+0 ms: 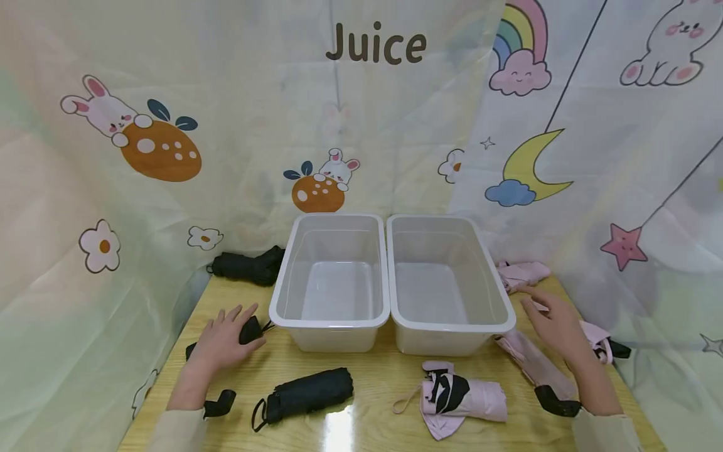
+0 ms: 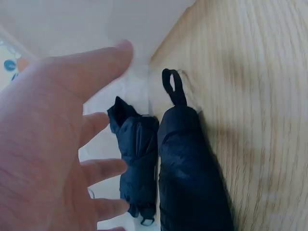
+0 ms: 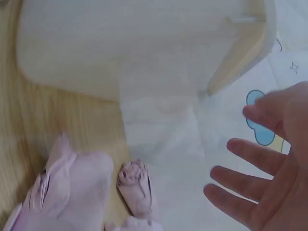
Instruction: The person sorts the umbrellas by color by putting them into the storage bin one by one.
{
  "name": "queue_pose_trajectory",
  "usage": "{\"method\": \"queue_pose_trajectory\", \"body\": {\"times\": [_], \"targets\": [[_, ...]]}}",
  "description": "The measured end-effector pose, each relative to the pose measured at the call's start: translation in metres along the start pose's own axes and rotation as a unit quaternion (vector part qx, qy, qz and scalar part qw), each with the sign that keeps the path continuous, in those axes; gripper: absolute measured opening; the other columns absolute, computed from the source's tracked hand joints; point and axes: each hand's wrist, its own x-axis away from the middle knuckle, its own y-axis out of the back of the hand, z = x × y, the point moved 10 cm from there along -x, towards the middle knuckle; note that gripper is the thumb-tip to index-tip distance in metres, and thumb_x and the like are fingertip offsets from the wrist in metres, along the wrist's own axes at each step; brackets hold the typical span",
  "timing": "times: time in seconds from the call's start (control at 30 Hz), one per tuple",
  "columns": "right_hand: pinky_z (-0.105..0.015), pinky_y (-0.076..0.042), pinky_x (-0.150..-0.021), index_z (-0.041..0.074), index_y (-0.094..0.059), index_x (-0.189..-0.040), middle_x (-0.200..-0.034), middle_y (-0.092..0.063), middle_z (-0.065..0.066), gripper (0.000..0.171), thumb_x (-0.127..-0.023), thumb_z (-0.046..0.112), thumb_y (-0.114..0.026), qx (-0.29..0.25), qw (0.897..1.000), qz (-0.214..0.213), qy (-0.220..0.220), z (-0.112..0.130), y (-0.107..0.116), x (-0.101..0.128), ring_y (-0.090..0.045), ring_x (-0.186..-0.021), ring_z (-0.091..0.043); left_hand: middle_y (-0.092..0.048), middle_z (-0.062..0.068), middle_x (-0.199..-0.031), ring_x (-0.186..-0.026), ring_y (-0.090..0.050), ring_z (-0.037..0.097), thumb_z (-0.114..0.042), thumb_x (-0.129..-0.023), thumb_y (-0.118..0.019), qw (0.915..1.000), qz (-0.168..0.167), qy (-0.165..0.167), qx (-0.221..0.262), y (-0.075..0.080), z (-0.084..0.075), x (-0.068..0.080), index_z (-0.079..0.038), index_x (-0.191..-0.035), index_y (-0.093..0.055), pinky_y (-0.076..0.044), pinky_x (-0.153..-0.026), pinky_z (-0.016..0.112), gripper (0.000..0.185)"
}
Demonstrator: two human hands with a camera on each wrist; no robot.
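I see the left hand (image 1: 226,342) relaxed, fingers spread and gripping nothing, over the middle black umbrella (image 1: 250,330) on the left of the table (image 1: 373,402). The right hand (image 1: 555,323) is loose too, fingers parted and holding nothing. Near its fingertips lies the back pink umbrella (image 1: 522,275); the slanting pink umbrella (image 1: 533,361) lies inside the wrist, the outer pink umbrella (image 1: 600,339) partly behind the forearm.

If the left fingers closed off-centre, I'd expect that smooth bundle to roll, and its strap (image 2: 180,98) could catch on the left bin (image 1: 336,339) nearby. On the right, pinching only slack cloth might let a bundle unfurl or slip. The wrist device (image 1: 556,402) appears over the slanting umbrella's near end, so a low sideways sweep might shove it.

The right bin (image 1: 446,343) stands just beside the left one; an arm swinging inward could knock either. Farther out, the rear black umbrella (image 1: 243,267) lies beside the left bin, while the front black umbrella (image 1: 310,394) and front pink umbrella (image 1: 480,398) lie before the bins. The latter's loose flap (image 1: 442,428) could snag a finger.
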Motion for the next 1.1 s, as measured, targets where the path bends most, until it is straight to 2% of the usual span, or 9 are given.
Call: {"method": "queue_pose_trajectory", "body": {"times": [0.13,0.27,0.33,0.53,0.67,0.77,0.87,1.03,1.1], "targets": [[-0.048,-0.051,-0.083,0.008,-0.044,-0.146,-0.143,-0.044,-0.025,0.050,-0.104,0.034,-0.046,-0.075,0.996,0.029,-0.043,-0.006,-0.007,-0.010,-0.051,-0.119,-0.038,-0.043,0.030,-0.140,-0.125,-0.038,0.056,-0.047,-0.087,-0.069,0.9990,0.001,-0.004,0.045,0.006,0.006,0.002,-0.008,-0.149,-0.040,-0.034,-0.092,0.069,0.078],[-0.020,-0.050,-0.078,0.012,-0.036,-0.152,-0.148,-0.039,-0.021,0.055,-0.103,0.036,-0.046,-0.134,0.988,0.046,-0.054,-0.008,-0.011,-0.016,-0.051,-0.113,-0.001,-0.043,0.030,-0.140,-0.122,-0.044,0.051,-0.042,-0.088,-0.070,0.9976,0.007,-0.013,0.068,0.010,0.011,-0.002,-0.006,-0.148,-0.041,-0.039,-0.091,0.064,0.075],[-0.015,-0.049,-0.077,0.010,-0.036,-0.151,-0.146,-0.041,-0.022,0.053,-0.104,0.031,-0.047,-0.157,0.986,0.043,-0.037,-0.006,-0.012,-0.019,-0.048,-0.108,0.009,-0.043,0.030,-0.139,-0.121,-0.045,0.050,-0.040,-0.088,-0.070,0.9972,0.008,-0.018,0.073,0.013,0.014,-0.004,-0.005,-0.147,-0.042,-0.040,-0.091,0.063,0.074],[-0.013,-0.044,-0.082,0.008,-0.039,-0.149,-0.147,-0.043,-0.010,0.051,-0.104,0.030,-0.047,-0.181,0.982,0.048,-0.032,-0.008,-0.027,-0.018,-0.045,-0.112,0.009,-0.048,0.028,-0.135,-0.121,-0.047,0.047,-0.038,-0.086,-0.074,0.9967,0.022,-0.021,0.075,0.009,0.032,0.001,-0.003,-0.143,-0.046,-0.040,-0.091,0.061,0.073],[-0.013,-0.044,-0.083,0.010,-0.037,-0.151,-0.152,-0.036,-0.012,0.053,-0.104,0.034,-0.045,-0.206,0.976,0.051,-0.047,-0.008,-0.035,-0.018,-0.042,-0.117,0.005,-0.048,0.026,-0.137,-0.123,-0.045,0.048,-0.038,-0.083,-0.077,0.9946,0.034,-0.021,0.096,0.001,0.043,0.003,-0.002,-0.144,-0.045,-0.040,-0.093,0.062,0.077],[-0.015,-0.047,-0.082,0.013,-0.034,-0.152,-0.153,-0.034,-0.008,0.055,-0.104,0.035,-0.045,-0.262,0.961,0.056,-0.065,-0.007,-0.041,-0.020,-0.045,-0.115,0.006,-0.048,0.025,-0.138,-0.123,-0.045,0.047,-0.037,-0.081,-0.079,0.9922,0.018,-0.026,0.120,-0.003,0.048,0.001,-0.003,-0.145,-0.043,-0.040,-0.092,0.062,0.081],[-0.019,-0.050,-0.080,0.012,-0.031,-0.153,-0.150,-0.036,0.000,0.056,-0.103,0.032,-0.047,-0.338,0.935,0.063,-0.085,-0.008,-0.047,-0.020,-0.050,-0.110,0.008,-0.049,0.022,-0.139,-0.122,-0.047,0.045,-0.037,-0.078,-0.082,0.9917,0.006,-0.027,0.125,-0.007,0.050,0.001,-0.005,-0.145,-0.043,-0.041,-0.092,0.060,0.084],[-0.023,-0.052,-0.080,0.013,-0.030,-0.154,-0.144,-0.039,0.008,0.055,-0.104,0.027,-0.048,-0.432,0.894,0.066,-0.100,-0.006,-0.056,-0.018,-0.055,-0.109,0.002,-0.053,0.017,-0.134,-0.120,-0.050,0.040,-0.035,-0.073,-0.086,0.9947,-0.003,-0.034,0.097,-0.014,0.052,0.011,-0.008,-0.140,-0.049,-0.041,-0.094,0.058,0.082],[-0.023,-0.052,-0.080,0.014,-0.030,-0.154,-0.144,-0.039,0.009,0.054,-0.104,0.026,-0.047,-0.451,0.885,0.063,-0.097,-0.005,-0.058,-0.018,-0.055,-0.110,0.001,-0.056,0.015,-0.131,-0.118,-0.053,0.038,-0.033,-0.073,-0.086,0.9959,-0.012,-0.041,0.080,-0.015,0.053,0.015,-0.008,-0.136,-0.052,-0.042,-0.093,0.056,0.076]]}}
